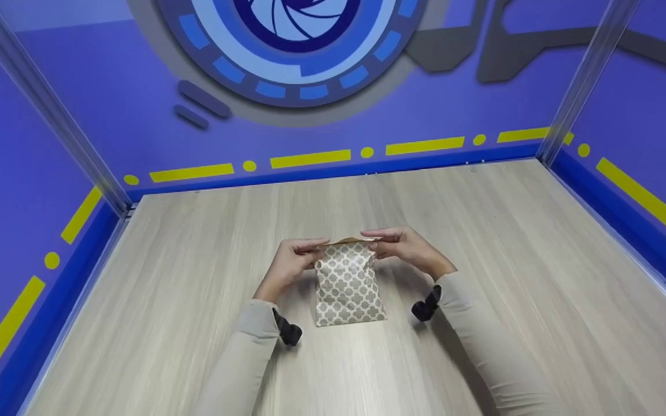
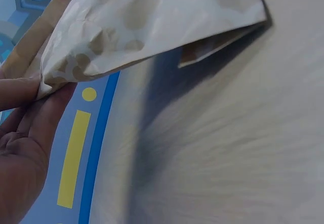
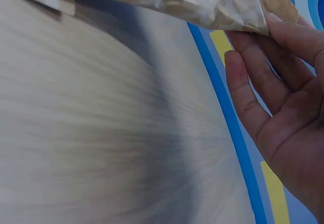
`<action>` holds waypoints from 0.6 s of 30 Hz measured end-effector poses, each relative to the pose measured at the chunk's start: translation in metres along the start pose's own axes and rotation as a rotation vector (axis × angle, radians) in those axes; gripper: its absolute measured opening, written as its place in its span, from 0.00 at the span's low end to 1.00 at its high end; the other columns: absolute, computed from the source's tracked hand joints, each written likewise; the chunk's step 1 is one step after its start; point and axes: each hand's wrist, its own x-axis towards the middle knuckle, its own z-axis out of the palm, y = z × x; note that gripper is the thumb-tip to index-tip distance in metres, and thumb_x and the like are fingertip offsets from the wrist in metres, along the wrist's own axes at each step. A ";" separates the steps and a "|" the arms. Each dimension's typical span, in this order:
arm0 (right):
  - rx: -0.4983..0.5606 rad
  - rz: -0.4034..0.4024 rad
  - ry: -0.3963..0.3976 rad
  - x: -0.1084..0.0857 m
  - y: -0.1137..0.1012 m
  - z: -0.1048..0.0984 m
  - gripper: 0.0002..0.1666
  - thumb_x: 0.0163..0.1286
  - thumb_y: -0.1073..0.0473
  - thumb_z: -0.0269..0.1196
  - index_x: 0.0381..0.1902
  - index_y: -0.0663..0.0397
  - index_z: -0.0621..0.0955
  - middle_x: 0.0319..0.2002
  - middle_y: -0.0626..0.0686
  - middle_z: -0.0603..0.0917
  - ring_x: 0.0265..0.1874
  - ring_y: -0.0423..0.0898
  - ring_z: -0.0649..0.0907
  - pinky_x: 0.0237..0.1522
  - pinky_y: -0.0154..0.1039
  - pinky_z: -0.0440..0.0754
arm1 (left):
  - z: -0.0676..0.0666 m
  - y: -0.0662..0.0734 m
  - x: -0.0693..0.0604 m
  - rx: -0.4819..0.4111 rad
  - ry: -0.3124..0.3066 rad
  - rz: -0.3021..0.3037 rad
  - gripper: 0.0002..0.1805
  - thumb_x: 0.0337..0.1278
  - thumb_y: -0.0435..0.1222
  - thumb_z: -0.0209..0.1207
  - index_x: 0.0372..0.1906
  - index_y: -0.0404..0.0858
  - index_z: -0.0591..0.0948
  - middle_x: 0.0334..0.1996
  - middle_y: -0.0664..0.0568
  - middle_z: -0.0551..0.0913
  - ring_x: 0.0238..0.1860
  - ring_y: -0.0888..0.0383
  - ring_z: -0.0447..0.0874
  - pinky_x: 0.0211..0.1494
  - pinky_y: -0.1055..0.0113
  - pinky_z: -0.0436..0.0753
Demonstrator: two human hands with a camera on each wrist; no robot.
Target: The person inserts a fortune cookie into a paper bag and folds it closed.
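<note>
A paper bag (image 1: 349, 286) with a tan-and-white quatrefoil pattern is held by its top edge, its lower end near the tabletop. My left hand (image 1: 293, 264) pinches the bag's upper left corner between thumb and fingers. At the upper right corner, my right hand (image 1: 407, 249) pinches the paper the same way. Plain brown paper shows at the bag's top between the hands. In the left wrist view, the patterned bag (image 2: 152, 21) slants above the table. From the right wrist, the bag's edge (image 3: 202, 6) meets the thumb. The bag's contents are hidden.
A light wood-grain table (image 1: 194, 289) lies beneath both hands. Blue panels with yellow dashes (image 1: 310, 159) rise behind it and at both sides, joined by metal corner posts (image 1: 584, 81). Black wrist cameras (image 1: 290, 334) are strapped on both wrists.
</note>
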 end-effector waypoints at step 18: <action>-0.135 0.042 0.023 0.000 0.000 -0.001 0.15 0.70 0.62 0.57 0.52 0.60 0.83 0.53 0.58 0.83 0.45 0.44 0.85 0.53 0.41 0.81 | -0.001 0.003 -0.004 0.088 -0.019 -0.019 0.15 0.56 0.19 0.52 0.44 0.28 0.85 0.47 0.37 0.84 0.46 0.52 0.85 0.50 0.58 0.84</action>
